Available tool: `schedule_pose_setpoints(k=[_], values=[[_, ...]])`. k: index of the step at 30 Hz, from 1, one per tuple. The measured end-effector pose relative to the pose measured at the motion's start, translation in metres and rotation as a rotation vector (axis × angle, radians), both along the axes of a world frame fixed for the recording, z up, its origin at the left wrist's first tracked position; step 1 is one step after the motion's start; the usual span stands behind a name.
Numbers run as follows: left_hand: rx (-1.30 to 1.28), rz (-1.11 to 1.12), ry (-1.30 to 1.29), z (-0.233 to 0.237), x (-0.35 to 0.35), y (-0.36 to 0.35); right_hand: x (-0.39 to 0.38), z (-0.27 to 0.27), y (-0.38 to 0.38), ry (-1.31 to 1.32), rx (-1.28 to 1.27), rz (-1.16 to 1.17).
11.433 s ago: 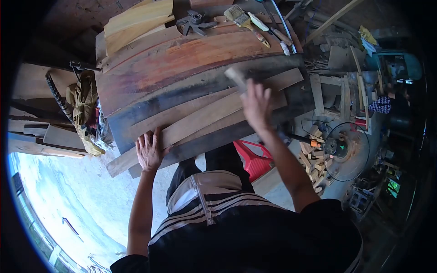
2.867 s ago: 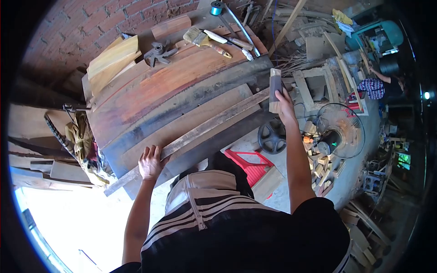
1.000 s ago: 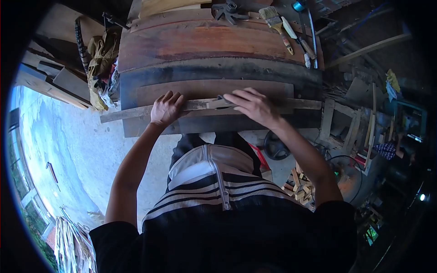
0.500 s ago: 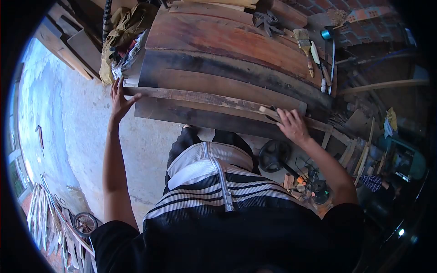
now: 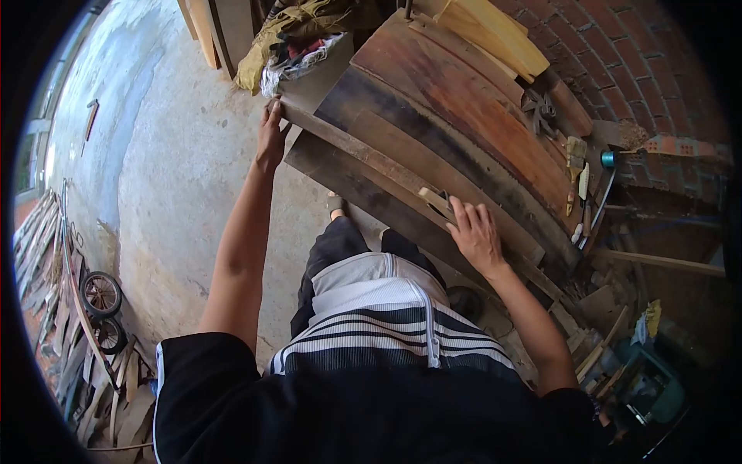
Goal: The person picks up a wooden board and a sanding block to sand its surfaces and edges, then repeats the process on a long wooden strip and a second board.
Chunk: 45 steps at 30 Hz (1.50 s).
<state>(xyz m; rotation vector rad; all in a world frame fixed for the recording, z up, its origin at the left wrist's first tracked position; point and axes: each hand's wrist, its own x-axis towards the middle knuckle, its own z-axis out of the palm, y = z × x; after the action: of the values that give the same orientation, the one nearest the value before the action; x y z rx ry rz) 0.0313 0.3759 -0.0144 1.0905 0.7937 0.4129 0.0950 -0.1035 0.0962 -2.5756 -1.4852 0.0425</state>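
Observation:
A long, narrow wooden board (image 5: 352, 148) slants across the front of the workbench. My left hand (image 5: 270, 139) grips its far left end, fingers over the edge and thumb underneath. Further along the board, my right hand (image 5: 476, 238) is closed around a small pale wooden block with a dark strip (image 5: 434, 203), which lies against the board's upper side. My fingers hide part of that piece, so its exact kind cannot be told. Beneath the long board lie a dark sheet (image 5: 332, 172) and a brown plank (image 5: 402, 139).
A paintbrush (image 5: 574, 166) and a white-bladed tool (image 5: 583, 184) lie at the bench's right end. Yellowish boards (image 5: 495, 35) rest at the back by a brick wall (image 5: 610, 69). A sack (image 5: 282, 42) stands beyond the left end. Scrap wood and wheels (image 5: 100, 294) are at far left.
My view has turned, so the bench and board now slant down to the right. My left hand has closed more around the board's end. The right hand keeps the small block on the board.

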Motion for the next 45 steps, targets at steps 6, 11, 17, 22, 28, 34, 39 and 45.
schedule_pose_setpoints(k=[6,11,17,22,28,34,39,45], values=[[-0.238,0.174,-0.163,0.007,0.008,-0.018,0.008,0.0,-0.016,-0.013,-0.076,0.077],[-0.203,0.193,-0.121,0.012,0.01,-0.024,0.019,-0.007,0.138,-0.011,0.041,0.144],[-0.312,0.157,-0.205,0.006,0.002,-0.013,0.021,-0.018,0.24,-0.081,0.132,0.105],[-0.299,0.109,-0.228,-0.003,-0.003,-0.007,0.011,-0.001,0.135,-0.013,-0.014,0.131],[-0.32,0.162,-0.208,0.003,-0.001,-0.013,0.014,0.002,0.099,0.007,-0.062,0.181],[-0.44,0.218,-0.311,0.002,0.0,-0.015,0.016,-0.024,0.326,-0.111,0.125,0.168],[-0.53,0.216,-0.323,-0.008,0.002,-0.011,0.023,-0.023,0.359,-0.071,0.142,0.215],[-0.739,0.203,-0.339,-0.017,0.005,-0.004,0.009,-0.005,0.2,-0.046,-0.042,0.148]])
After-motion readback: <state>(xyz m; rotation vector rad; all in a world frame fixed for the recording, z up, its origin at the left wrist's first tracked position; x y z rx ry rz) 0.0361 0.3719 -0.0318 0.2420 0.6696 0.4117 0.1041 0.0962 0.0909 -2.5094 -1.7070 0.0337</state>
